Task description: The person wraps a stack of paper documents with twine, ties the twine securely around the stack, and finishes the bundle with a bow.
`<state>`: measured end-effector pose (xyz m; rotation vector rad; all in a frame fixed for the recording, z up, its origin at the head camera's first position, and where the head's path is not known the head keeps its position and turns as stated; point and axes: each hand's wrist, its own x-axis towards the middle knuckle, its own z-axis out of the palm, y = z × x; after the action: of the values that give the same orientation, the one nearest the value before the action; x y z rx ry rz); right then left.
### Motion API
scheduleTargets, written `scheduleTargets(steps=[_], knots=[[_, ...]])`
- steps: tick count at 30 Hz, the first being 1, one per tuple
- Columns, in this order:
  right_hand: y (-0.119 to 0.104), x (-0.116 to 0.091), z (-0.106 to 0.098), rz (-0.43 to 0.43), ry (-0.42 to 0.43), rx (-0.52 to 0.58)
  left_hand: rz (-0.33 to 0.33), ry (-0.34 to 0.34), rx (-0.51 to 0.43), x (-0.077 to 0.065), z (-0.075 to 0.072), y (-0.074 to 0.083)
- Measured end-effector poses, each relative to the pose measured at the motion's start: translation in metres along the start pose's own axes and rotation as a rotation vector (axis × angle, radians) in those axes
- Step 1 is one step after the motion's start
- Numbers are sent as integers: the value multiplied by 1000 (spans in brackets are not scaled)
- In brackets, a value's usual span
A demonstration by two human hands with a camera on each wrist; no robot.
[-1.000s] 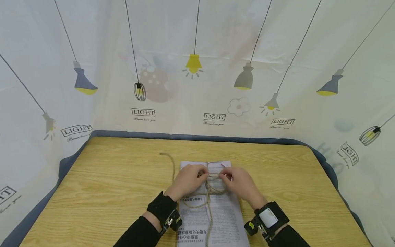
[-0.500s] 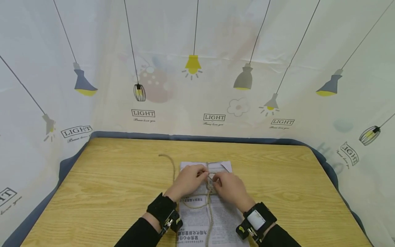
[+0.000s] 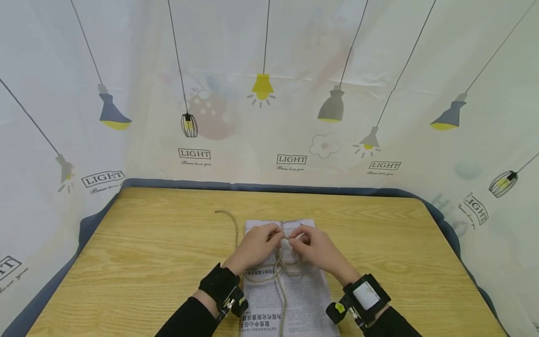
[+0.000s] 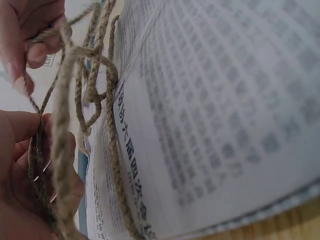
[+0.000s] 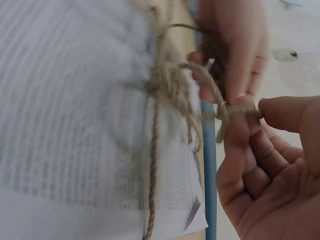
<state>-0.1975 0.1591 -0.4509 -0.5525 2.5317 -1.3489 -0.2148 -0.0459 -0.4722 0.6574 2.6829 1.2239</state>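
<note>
A folded newspaper bundle [image 3: 305,299] lies on the table, wrapped crosswise with brown twine [image 3: 283,295]. Over its far half, my left hand [image 3: 258,244] pinches strands of the twine between thumb and fingers. My right hand [image 3: 317,248] is close beside it, its fingertips almost meeting the left's. Seen from the right wrist, the thumb and forefinger of that hand [image 5: 280,165] pinch a piece of twine [image 5: 222,107] that curls between the two hands. Loose loops and a tangle of twine [image 5: 170,82] sit at the crossing, just nearer than the hands.
The wooden table [image 3: 147,262] extends on both sides of the bundle. A free twine end [image 3: 227,214] curves over the wood at the bundle's far left. Behind the table's far edge hangs a pale curtain [image 3: 244,168] printed with lamps.
My right hand first came left and nearer, then shifted back up and right, pinching twine close to the left hand. The left hand barely moved. The twine tangle shifted slightly left.
</note>
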Motion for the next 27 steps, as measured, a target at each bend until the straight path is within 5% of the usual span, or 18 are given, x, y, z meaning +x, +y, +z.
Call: scheduleTargets(steps=[4, 13, 27], knots=[[3, 0, -8, 66, -20, 154, -3, -9, -19, 0, -1, 0], [16, 0, -10, 26, -23, 164, 95, -105, -76, 0, -1, 0], [23, -4, 4, -73, 46, -339, 53, -111, -140, -2, -1, 1]])
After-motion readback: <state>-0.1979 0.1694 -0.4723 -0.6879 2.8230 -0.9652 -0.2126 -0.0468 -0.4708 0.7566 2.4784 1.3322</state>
